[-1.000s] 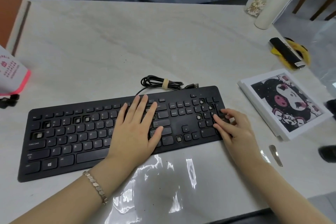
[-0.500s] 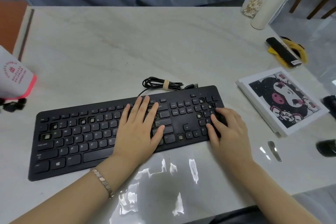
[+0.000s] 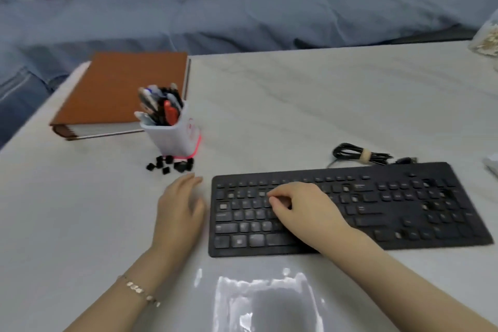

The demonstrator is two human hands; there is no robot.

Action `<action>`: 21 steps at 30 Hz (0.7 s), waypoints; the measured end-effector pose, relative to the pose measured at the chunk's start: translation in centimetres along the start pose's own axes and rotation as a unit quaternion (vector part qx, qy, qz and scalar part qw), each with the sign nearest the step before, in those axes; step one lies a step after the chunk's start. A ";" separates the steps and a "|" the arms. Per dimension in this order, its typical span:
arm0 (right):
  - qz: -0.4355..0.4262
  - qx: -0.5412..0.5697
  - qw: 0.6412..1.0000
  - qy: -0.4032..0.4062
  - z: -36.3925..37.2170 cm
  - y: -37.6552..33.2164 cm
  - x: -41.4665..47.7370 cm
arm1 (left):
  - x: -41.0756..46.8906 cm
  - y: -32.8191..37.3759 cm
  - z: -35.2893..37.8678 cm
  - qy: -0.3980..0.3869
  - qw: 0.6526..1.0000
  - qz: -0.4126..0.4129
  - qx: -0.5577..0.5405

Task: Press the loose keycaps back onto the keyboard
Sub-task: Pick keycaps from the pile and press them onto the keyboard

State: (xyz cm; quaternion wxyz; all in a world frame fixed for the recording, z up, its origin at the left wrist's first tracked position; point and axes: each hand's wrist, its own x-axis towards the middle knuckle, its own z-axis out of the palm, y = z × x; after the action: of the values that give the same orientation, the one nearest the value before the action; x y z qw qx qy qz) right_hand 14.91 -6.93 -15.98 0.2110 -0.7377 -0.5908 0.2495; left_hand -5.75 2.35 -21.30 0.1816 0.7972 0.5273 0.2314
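The keyboard (image 3: 390, 213) is black and full-size. It lies flat on the table (image 3: 296, 116), its long side running left to right, the right end slightly nearer. Several keys are missing: pale bare spots show in its upper left rows, mid rows and near the arrow keys, though blur hides the count. Its cable (image 3: 361, 156) lies coiled just behind it. The keycaps (image 3: 169, 166), small and black, sit in a loose cluster beyond its left end, apart from it.

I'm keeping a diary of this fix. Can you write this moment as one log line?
left hand: open, left of keyboard, short of keycaps | right hand: fingers curled on left keys | sockets: some empty
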 end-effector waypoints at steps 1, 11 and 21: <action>-0.005 -0.002 1.000 -0.009 0.6 -0.9 0.7 | 0.5 -1.6 -0.7 0.003 1.000 -0.022 0.019; -0.061 -0.038 0.996 -0.055 6.2 -6.6 6.7 | 6.2 -9.0 -2.2 -0.033 0.995 -0.074 0.066; -0.071 -0.084 0.991 -0.071 10.8 -10.2 13.6 | 4.3 -9.4 -2.3 -0.035 0.999 0.022 -0.014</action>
State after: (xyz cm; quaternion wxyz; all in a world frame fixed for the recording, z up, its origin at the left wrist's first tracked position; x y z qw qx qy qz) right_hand 2.83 8.75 -19.87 0.1228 -0.6897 -0.6737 0.2352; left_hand -12.70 9.94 -23.64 0.2058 0.8136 0.4996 0.2147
